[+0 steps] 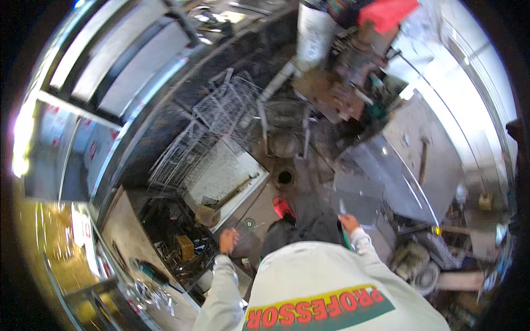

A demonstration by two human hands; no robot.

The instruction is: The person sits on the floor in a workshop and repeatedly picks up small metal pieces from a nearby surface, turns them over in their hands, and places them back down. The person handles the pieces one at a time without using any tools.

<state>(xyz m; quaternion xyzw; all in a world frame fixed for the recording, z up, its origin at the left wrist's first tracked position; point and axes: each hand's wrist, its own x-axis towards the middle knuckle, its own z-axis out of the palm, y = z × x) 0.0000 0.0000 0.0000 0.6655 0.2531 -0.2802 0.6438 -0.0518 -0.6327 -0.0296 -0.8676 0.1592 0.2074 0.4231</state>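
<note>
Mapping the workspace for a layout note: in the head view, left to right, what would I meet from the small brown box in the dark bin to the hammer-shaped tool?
Small brown box → left hand → red shoe → right hand → hammer-shaped tool.

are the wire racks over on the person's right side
No, the wire racks are on the person's left, ahead of the left hand.
</note>
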